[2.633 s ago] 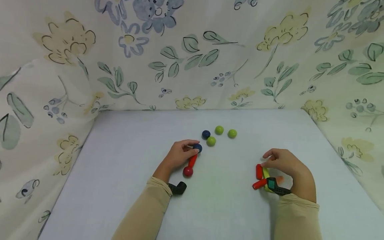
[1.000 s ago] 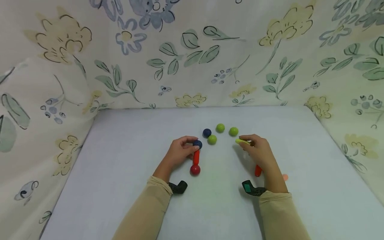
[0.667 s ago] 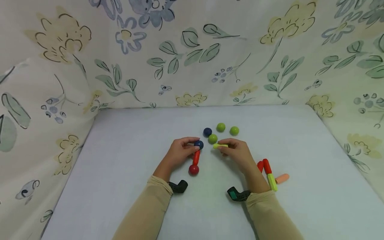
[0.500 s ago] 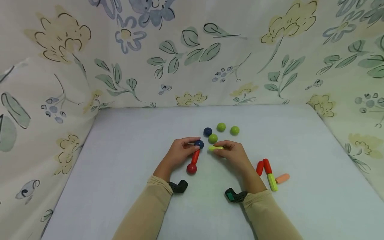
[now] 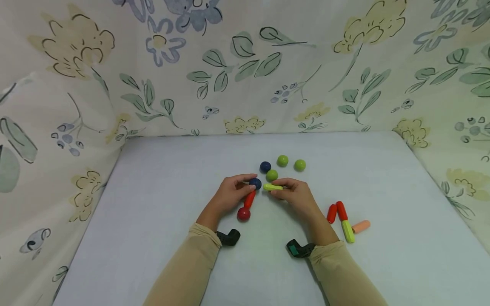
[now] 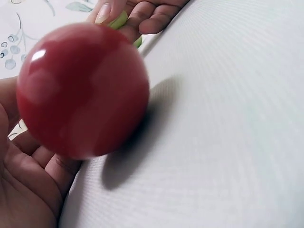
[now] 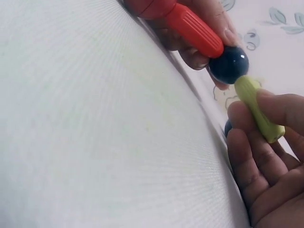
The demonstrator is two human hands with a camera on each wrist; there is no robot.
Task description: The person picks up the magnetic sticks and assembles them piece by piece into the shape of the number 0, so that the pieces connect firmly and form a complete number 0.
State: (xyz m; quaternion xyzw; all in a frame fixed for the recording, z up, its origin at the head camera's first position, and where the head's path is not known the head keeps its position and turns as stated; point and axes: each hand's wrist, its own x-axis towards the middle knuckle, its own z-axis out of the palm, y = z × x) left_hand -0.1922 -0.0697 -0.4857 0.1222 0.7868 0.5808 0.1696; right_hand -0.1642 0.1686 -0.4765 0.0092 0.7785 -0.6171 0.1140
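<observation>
My left hand (image 5: pixel 229 194) pinches a dark blue ball (image 5: pixel 255 183) between thumb and fingers. From this ball a red rod (image 5: pixel 249 199) runs down to a red ball (image 5: pixel 243 213), which fills much of the left wrist view. My right hand (image 5: pixel 299 195) pinches a yellow-green rod (image 5: pixel 273 187) just right of the blue ball. In the right wrist view the tip of the yellow-green rod (image 7: pixel 259 109) meets the outline of the blue ball (image 7: pixel 229 65); whether they touch I cannot tell.
Behind the hands lie another dark blue ball (image 5: pixel 265 166) and three green balls (image 5: pixel 283 160). Right of the right forearm are two red rods (image 5: pixel 342 211), a yellow-green rod (image 5: pixel 348 231) and an orange rod (image 5: pixel 361 226). A floral cloth (image 5: pixel 245 76) hangs beyond the white table (image 5: pixel 172 170).
My right hand has picked up a yellow-green rod from the group at the right and carried it left to the blue ball. My left hand keeps its hold; the red ball has swung slightly.
</observation>
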